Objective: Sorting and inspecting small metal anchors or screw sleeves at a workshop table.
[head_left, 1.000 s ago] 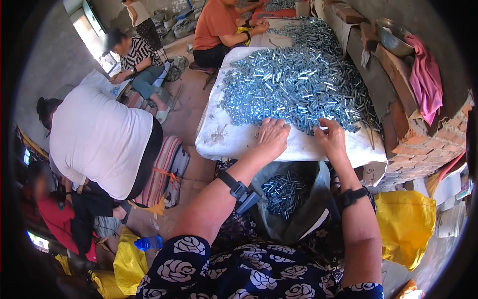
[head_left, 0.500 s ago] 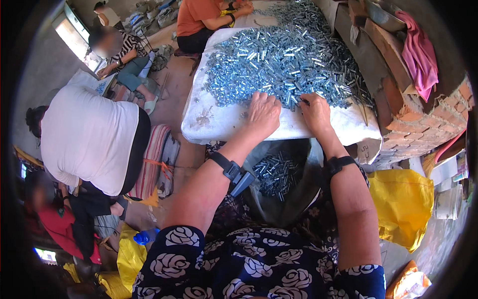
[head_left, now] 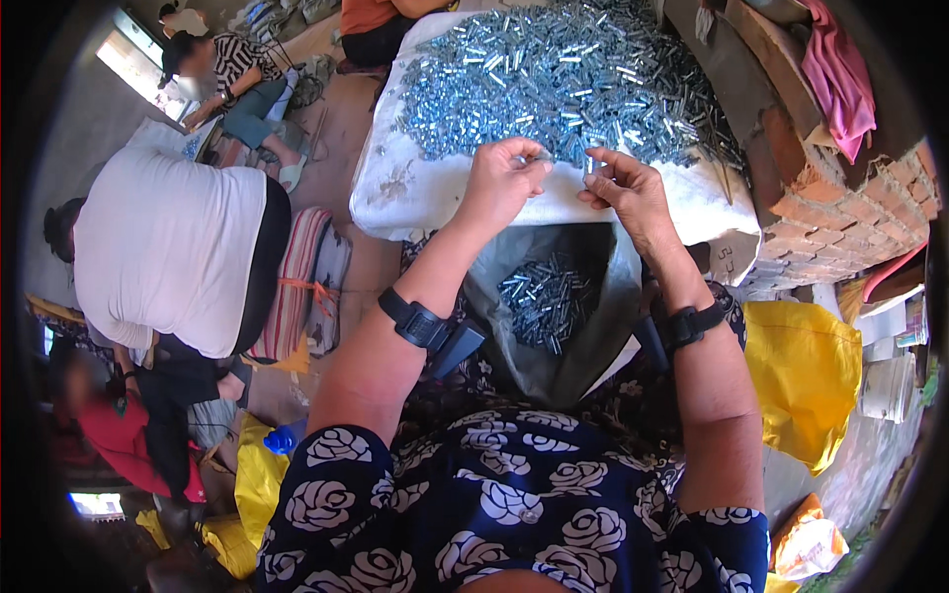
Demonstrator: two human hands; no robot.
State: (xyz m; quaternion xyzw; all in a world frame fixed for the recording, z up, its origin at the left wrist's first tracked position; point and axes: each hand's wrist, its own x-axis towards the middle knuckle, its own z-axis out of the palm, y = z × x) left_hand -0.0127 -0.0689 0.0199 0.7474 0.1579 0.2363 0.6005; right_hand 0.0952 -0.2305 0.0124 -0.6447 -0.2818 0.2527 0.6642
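A large pile of small shiny metal parts [head_left: 563, 89] lies on the white-covered table [head_left: 395, 188]; many are short tubes. At the pile's near edge, my right hand [head_left: 633, 195] pinches one short metal tube [head_left: 590, 166], held upright between thumb and fingers. My left hand [head_left: 502, 183] faces it a little apart, thumb and fingertips pressed together on something too small to make out. Below the table edge, an open dark sack [head_left: 554, 381] spreads over my lap, with a heap of similar metal tubes [head_left: 549, 304] inside.
A brick wall [head_left: 840, 217] borders the table on the right, with a pink cloth [head_left: 835, 79] hanging from it. A yellow sack [head_left: 801, 381] stands by my right arm. To the left, a person in a white shirt [head_left: 173, 247] bends over beside striped bundled cushions [head_left: 301, 282].
Both hands have lifted from the pile's edge. My right hand now shows a metal tube in its fingers, and my left has turned toward it. The view has shifted slightly.
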